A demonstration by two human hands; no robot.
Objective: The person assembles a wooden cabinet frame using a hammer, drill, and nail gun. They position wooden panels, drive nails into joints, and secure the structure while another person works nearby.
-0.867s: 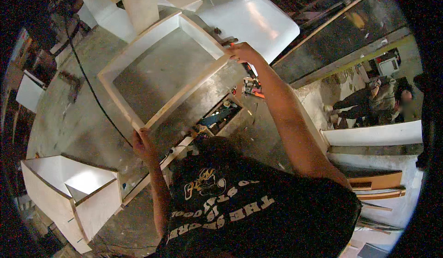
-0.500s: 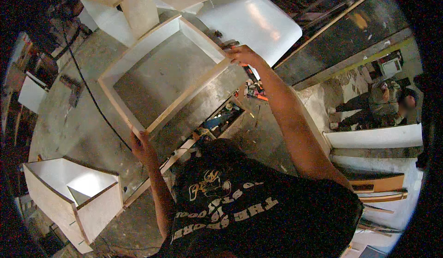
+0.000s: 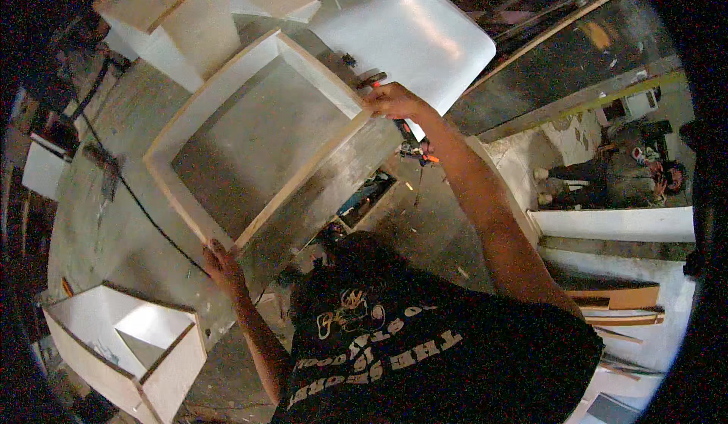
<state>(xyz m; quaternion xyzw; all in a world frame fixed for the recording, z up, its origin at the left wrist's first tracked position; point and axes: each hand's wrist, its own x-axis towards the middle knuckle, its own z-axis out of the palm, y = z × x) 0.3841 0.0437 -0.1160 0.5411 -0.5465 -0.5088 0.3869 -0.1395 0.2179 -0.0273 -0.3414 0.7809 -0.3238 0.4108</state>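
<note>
A shallow rectangular wooden box frame (image 3: 300, 182) with pale inner walls is held at a slant over the grey worktop (image 3: 98, 219). My left hand (image 3: 225, 267) grips its near-left corner, fingers closed on the edge. At the right corner, my right hand (image 3: 398, 101) is wrapped over the rim, its thumb side partly hidden. Inside the frame shows a dull grey surface; I cannot tell whether it is a bottom panel or the worktop. Just beyond my right hand lies a small dark tool (image 3: 371, 80), only partly visible.
A similar white-lined box (image 3: 171, 365) stands at the lower left. Larger wooden boxes (image 3: 171, 7) and a glossy white panel (image 3: 413, 33) are at the back. A black cable (image 3: 140, 205) crosses the worktop. A tool compartment (image 3: 367, 198) lies nearby. Another person (image 3: 626, 170) is at the right.
The frame and both hands have shifted a little left, with the left corner lower. Both hands keep their grip. The person at the right has moved an arm toward the head.
</note>
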